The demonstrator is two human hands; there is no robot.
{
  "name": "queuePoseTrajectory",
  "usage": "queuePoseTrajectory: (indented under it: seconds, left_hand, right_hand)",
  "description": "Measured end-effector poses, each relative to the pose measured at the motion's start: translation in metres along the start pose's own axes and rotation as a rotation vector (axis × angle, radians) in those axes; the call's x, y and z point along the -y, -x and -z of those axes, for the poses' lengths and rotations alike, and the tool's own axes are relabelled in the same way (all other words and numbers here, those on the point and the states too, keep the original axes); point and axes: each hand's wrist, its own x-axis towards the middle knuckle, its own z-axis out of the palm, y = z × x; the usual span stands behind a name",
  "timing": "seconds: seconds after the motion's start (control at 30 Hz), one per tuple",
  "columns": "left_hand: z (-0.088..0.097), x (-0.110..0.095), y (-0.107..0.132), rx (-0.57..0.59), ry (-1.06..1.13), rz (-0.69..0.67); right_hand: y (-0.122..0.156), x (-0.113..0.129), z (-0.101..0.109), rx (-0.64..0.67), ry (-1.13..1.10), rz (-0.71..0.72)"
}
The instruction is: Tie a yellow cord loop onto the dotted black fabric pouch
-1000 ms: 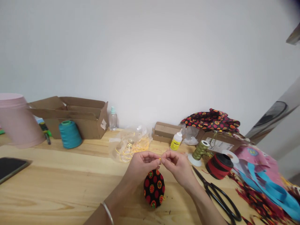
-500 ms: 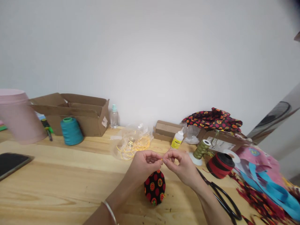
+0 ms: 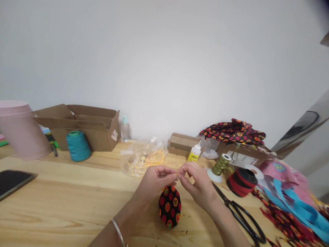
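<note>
Fingertips pinched and nearly touching, my left hand and my right hand meet over the table. Between them shows a tiny bit of yellow cord, mostly hidden by the fingers. Just below is a small rounded pouch of black cloth with red dots and orange flower rounds. A short yellow loop sticks out at its right edge. Whether the pouch hangs from the cord or rests on the table, I cannot tell. Behind my left hand lies a clear plastic bag with tangled yellow cord.
Black scissors lie beside my right forearm. Behind it stand a glue bottle, an olive thread spool and a red-black spool. Leftward are a teal thread cone, an open cardboard box, a pink bin and a phone.
Both hands keep their pinch in nearly the same place, the right one slightly turned. More of the pouch's top shows now. The view has shifted very slightly.
</note>
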Motion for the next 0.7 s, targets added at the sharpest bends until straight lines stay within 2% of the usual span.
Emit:
queuePoseTrajectory:
  seconds: [0.13, 0.27, 0.4, 0.53, 0.7]
  left_hand:
    - [-0.004, 0.000, 0.000, -0.076, 0.048, -0.010]
    - [-0.004, 0.002, -0.001, -0.093, 0.095, 0.005]
    - [-0.003, 0.002, 0.000, -0.062, 0.117, -0.018]
    - [-0.002, -0.001, 0.002, -0.014, 0.104, -0.040]
    - [-0.001, -0.005, 0.003, 0.012, 0.081, -0.043]
  right_hand:
    - [-0.002, 0.000, -0.001, -0.020, 0.055, 0.075]
    - [-0.003, 0.003, 0.001, -0.073, 0.104, 0.166]
    - [-0.002, 0.005, 0.002, -0.147, 0.165, 0.251]
    - [0.002, 0.004, 0.003, -0.199, 0.239, 0.278]
    - [0.007, 0.005, 0.005, -0.166, 0.385, 0.325]
